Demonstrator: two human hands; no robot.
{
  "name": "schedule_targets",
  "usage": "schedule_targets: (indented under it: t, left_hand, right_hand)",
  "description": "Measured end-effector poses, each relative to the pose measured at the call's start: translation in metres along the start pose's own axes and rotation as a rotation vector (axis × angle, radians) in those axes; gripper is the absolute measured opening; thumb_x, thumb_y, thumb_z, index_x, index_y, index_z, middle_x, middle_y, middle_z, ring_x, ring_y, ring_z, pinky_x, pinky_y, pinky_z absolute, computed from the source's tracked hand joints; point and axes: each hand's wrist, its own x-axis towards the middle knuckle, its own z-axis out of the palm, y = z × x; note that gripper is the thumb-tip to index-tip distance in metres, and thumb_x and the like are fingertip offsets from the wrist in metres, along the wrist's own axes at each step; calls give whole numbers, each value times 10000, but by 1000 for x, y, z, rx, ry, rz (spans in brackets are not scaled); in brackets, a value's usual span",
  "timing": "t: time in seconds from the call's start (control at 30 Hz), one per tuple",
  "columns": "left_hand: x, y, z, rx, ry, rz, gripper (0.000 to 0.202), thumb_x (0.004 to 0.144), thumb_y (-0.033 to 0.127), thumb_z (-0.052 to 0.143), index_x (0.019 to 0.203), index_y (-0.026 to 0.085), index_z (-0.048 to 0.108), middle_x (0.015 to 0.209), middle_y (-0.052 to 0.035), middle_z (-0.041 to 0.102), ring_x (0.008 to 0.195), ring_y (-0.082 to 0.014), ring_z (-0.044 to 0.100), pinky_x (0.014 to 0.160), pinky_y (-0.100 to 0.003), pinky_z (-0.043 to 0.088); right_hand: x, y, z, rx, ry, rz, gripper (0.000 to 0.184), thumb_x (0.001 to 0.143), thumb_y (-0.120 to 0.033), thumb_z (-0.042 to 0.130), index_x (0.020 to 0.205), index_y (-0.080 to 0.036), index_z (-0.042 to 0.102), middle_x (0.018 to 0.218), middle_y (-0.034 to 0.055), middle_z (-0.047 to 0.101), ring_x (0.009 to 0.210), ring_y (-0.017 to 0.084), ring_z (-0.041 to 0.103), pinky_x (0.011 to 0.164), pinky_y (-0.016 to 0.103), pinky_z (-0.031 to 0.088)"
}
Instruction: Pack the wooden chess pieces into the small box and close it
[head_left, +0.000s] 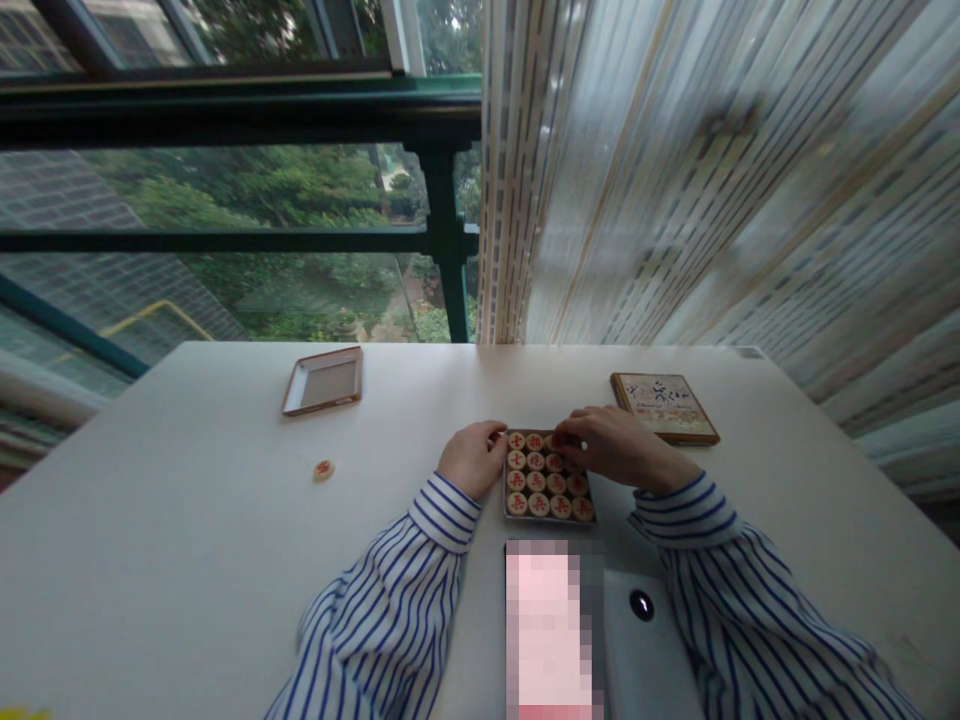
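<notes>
On the white table (187, 550), a square box (551, 520) stands open between the two hands. Inside it, round pieces (538, 505) with red characters lie in neat rows; its upper right part is covered by the right hand (619, 442). The fingers of this hand are bent together there, but I cannot tell if they pinch a piece. The left hand (472, 460) is at the box's left edge, its grip unclear. Farther left are one loose piece (323, 470) and a shallow tray (330, 385) showing its bottom; a decorated flat box (667, 405) lies at right.
</notes>
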Motion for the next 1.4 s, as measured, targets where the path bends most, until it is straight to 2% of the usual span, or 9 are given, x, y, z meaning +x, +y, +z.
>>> schedule_targets:
  t: [0.53,1.4]
  left_hand:
    - [0,3,-3,11,-17,-18,285,807,288,443,983,197,649,923,-41,683,808,-156,614,749,-249,465]
    - [0,4,-3,29,-16,-4,279,804,271,445,983,197,646,939,-38,678,814,-152,607,748,-242,460]
  right_hand:
    - [2,-1,0,-3,-10,5,247,840,-353,464,925,-233,663,873,49,661,776,171,598,662,267,386]
    - [3,-1,1,10,-30,12,234,827,-327,479,938,-234,662,878,53,662,789,176,597,673,272,385]
